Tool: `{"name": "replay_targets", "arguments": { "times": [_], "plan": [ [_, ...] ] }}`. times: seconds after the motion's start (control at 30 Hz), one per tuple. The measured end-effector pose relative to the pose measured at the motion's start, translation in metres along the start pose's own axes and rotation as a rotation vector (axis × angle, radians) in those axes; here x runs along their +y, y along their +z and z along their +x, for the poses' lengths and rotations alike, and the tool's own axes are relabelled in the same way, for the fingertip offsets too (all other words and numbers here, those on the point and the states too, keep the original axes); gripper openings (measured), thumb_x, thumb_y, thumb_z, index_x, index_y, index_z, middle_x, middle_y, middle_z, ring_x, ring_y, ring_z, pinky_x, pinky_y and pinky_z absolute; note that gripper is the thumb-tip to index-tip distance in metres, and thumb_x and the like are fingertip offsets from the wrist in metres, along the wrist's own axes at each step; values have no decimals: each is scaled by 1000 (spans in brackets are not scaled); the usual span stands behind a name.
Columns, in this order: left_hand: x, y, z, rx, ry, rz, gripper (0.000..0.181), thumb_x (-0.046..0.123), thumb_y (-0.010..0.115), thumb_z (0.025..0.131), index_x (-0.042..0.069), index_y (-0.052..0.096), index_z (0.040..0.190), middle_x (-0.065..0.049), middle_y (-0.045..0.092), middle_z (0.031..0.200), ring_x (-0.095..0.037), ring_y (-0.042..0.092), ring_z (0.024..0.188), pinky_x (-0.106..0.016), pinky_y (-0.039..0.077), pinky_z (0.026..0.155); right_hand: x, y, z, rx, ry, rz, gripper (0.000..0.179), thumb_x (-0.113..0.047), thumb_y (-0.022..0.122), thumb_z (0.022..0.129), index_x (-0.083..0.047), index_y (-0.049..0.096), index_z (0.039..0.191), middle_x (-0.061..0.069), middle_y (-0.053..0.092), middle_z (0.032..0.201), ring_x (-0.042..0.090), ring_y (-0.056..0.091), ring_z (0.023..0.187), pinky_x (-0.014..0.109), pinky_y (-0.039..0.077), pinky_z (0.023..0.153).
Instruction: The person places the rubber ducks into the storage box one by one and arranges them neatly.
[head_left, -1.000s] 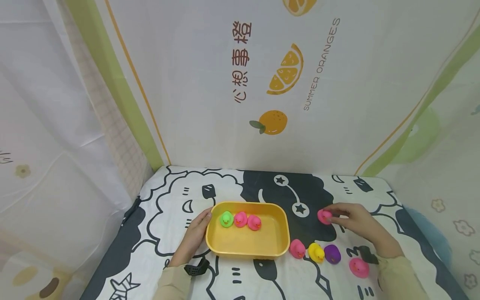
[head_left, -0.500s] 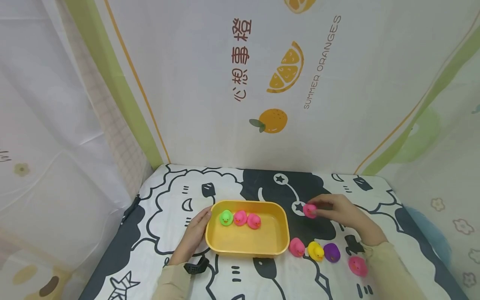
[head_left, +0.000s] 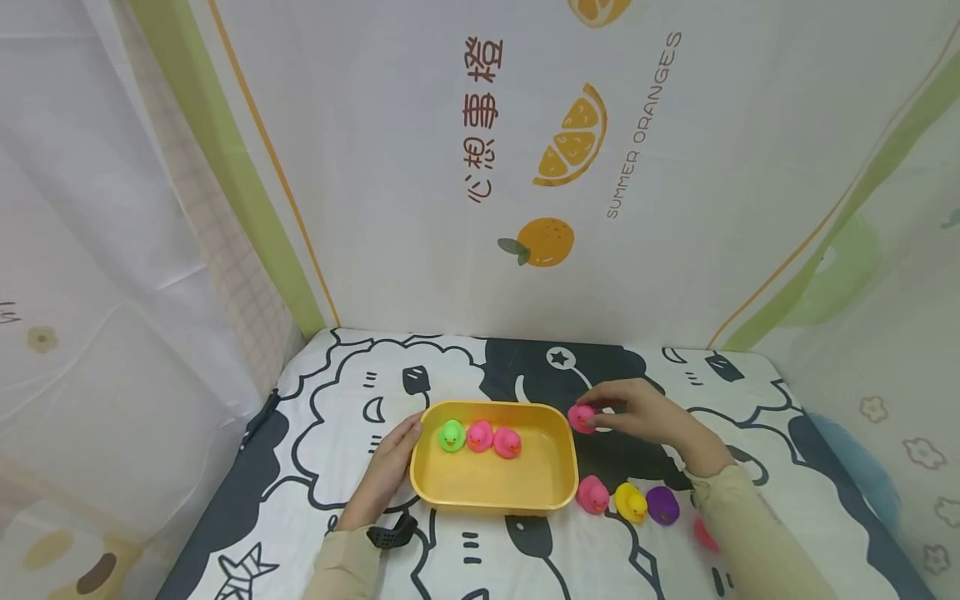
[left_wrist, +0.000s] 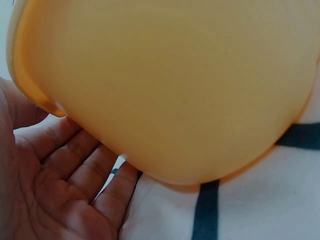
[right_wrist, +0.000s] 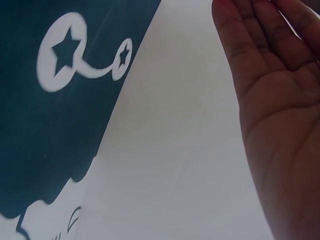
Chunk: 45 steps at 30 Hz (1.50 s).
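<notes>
My right hand (head_left: 637, 410) pinches a pink toy duck (head_left: 581, 418) by its side, just off the upper right rim of a yellow plastic tray (head_left: 495, 493). In the right wrist view that hand (right_wrist: 285, 100) shows mostly its palm, and the duck is out of sight. My left hand (head_left: 390, 462) holds the tray's left end. In the left wrist view the thumb lies by the rim and the fingers (left_wrist: 75, 150) reach against the outer wall of the tray (left_wrist: 175, 90). A green duck (head_left: 452, 436) and two pink ducks (head_left: 480, 436) sit in a row inside, along the far side.
Right of the tray, a pink duck (head_left: 592, 495), a yellow duck (head_left: 631, 502) and a purple duck (head_left: 663, 506) stand in a line on the patterned cloth (head_left: 465, 575). Another pink duck (head_left: 705, 534) is partly hidden by the right sleeve. Printed curtains (head_left: 420, 208) enclose the table.
My right hand has carried the pink duck leftward from the right part of the cloth to the tray's right rim. The left hand and the tray have stayed in place.
</notes>
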<state>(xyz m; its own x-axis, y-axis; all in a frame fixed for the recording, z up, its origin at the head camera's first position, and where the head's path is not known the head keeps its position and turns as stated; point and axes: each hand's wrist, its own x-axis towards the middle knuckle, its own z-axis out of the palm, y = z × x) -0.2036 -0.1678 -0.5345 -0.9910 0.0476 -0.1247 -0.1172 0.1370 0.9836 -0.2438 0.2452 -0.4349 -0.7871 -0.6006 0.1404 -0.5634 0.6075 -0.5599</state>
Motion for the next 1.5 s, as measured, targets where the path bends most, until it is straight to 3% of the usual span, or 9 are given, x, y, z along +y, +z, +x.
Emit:
{"name": "replay_targets", "arguments": {
  "times": [0.33, 0.6, 0.77, 1.1, 1.33, 1.5],
  "plan": [
    [4, 1, 0, -3, 4, -8, 51, 44, 46, 106, 14, 52, 147, -8, 45, 155, -31, 35, 146, -52, 31, 118, -18, 12, 24, -104, -66, 74, 32, -23, 80, 88, -19, 72, 119, -8, 71, 111, 9, 67, 98, 35, 60, 88],
    [2, 1, -1, 6, -5, 0, 51, 44, 46, 106, 15, 52, 147, -7, 46, 154, -31, 35, 146, -53, 30, 118, -22, 38, 41, -229, -132, -26, 27, -22, 78, 90, -14, 74, 115, -10, 70, 106, 7, 64, 94, 21, 57, 85],
    [3, 0, -1, 7, -2, 5, 51, 46, 46, 105, 16, 53, 146, -6, 46, 154, -31, 35, 146, -52, 29, 118, -25, 49, 49, -277, -130, -74, 24, -19, 80, 88, -14, 75, 110, -10, 70, 102, 7, 63, 91, 21, 57, 85],
    [4, 1, 0, -5, 1, -24, 49, 41, 46, 106, 14, 52, 146, -7, 46, 154, -30, 36, 146, -51, 32, 118, -34, 55, 54, -304, -80, -160, 23, -17, 81, 87, -12, 75, 109, -7, 71, 99, 9, 61, 89, 21, 57, 84],
    [1, 2, 2, 9, -8, 11, 48, 36, 43, 108, 10, 49, 148, -11, 44, 155, -34, 36, 145, -52, 32, 117, -32, 63, 56, -306, -72, -215, 22, -19, 81, 87, -14, 75, 107, -9, 70, 97, 9, 60, 88, 21, 57, 84],
    [1, 1, 1, 5, -6, 1, 49, 41, 45, 107, 14, 52, 147, -8, 46, 154, -31, 38, 145, -51, 34, 117, -30, 68, 57, -311, -58, -258, 22, -21, 81, 87, -16, 74, 107, -10, 69, 96, 9, 59, 88, 20, 56, 83]
  ]
}}
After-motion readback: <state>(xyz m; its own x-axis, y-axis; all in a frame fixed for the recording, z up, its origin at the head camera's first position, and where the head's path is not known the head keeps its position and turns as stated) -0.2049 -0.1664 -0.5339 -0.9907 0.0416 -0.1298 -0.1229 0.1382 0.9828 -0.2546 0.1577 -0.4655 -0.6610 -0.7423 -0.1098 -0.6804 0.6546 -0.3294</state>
